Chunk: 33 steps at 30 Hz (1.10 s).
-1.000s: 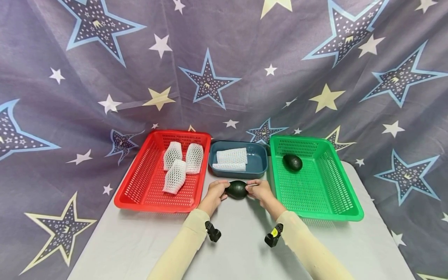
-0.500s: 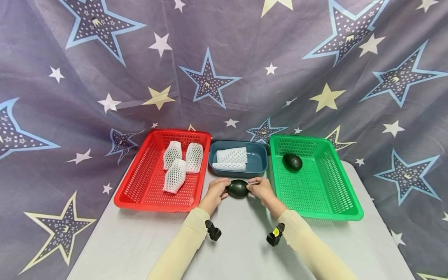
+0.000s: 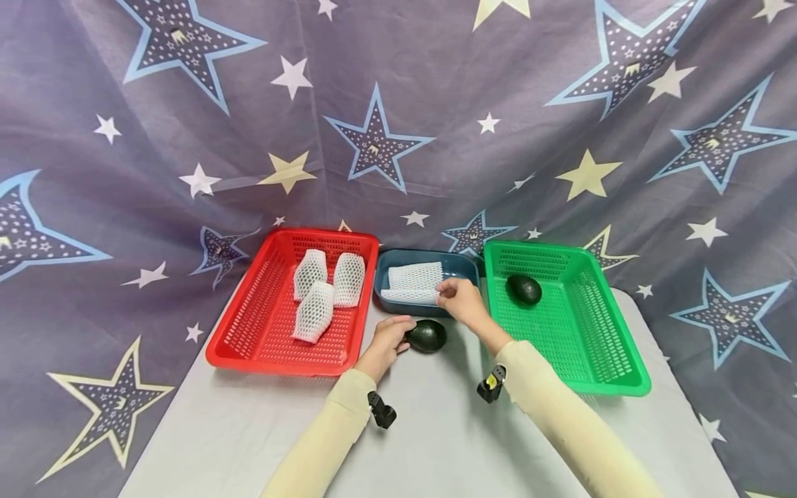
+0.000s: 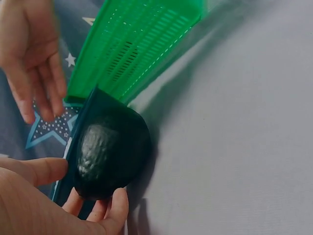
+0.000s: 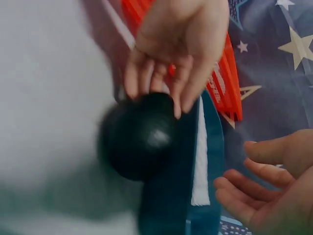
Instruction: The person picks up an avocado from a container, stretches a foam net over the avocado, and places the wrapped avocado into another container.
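Note:
A dark avocado (image 3: 427, 336) is held at its left end by my left hand (image 3: 387, 340), just in front of the blue tub. In the left wrist view, thumb and fingers grip the end of the avocado (image 4: 110, 152). My right hand (image 3: 462, 302) is off the fruit, over the front right of the blue tub (image 3: 468, 266). Its fingertips are close to the white foam nets (image 3: 416, 278) in the tub; whether they touch is unclear. In the right wrist view my right hand (image 5: 274, 181) has loosely bent fingers with nothing between them.
At the left, a red basket (image 3: 249, 339) contains 3 objects in white foam nets (image 3: 314, 311). A green basket (image 3: 560, 346) at the right holds another avocado (image 3: 524, 289). Behind the table (image 3: 429, 429) hangs a star-patterned curtain (image 3: 249, 124).
My right hand has let go of the avocado and moved up and forward to the blue tub. The left hand still holds the fruit in nearly the same place.

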Each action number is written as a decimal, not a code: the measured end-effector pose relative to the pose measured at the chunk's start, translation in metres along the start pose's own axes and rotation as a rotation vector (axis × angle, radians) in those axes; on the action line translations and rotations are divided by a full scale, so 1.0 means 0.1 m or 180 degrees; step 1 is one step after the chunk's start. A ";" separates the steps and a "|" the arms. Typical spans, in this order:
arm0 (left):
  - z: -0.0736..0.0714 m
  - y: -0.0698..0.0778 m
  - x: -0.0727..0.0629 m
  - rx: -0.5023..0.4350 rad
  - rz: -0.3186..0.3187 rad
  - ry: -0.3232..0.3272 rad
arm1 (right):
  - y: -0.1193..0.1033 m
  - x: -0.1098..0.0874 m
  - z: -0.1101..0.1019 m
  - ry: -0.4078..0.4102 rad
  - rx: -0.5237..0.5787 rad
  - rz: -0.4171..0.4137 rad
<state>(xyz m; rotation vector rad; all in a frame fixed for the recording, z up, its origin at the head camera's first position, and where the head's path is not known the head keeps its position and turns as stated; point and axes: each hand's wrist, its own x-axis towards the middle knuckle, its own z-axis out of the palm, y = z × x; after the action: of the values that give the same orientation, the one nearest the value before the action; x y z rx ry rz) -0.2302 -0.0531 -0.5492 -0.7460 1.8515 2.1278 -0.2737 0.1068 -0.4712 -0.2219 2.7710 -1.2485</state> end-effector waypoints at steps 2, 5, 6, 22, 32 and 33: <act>0.01 0.01 0.00 -0.0003 0.0011 -0.0015 | -0.01 0.12 -0.05 -0.0080 -0.0130 -0.0083; 0.02 0.00 0.00 -0.0001 0.0025 -0.0038 | -0.04 0.29 -0.12 -0.0304 -0.0413 -0.0199; 0.02 0.00 0.00 0.0007 0.0031 -0.0048 | 0.01 0.38 -0.12 -0.0375 -0.0554 -0.0303; 0.03 0.00 -0.01 0.0060 0.0069 -0.0107 | -0.03 0.76 -0.12 -0.1535 -0.1869 -0.0506; 0.04 0.04 -0.03 0.0022 0.0000 -0.0001 | 0.06 0.80 0.00 -0.1490 -0.1756 -0.0428; 0.04 0.04 -0.03 0.0019 -0.0004 0.0005 | 0.08 0.80 0.02 -0.1468 -0.1742 -0.0458</act>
<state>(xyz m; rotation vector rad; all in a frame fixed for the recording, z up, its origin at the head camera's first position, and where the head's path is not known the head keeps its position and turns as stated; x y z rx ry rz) -0.2302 -0.0499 -0.5437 -0.7476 1.8569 2.1206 -0.3525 0.0966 -0.4807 -0.6616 2.6331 -0.3523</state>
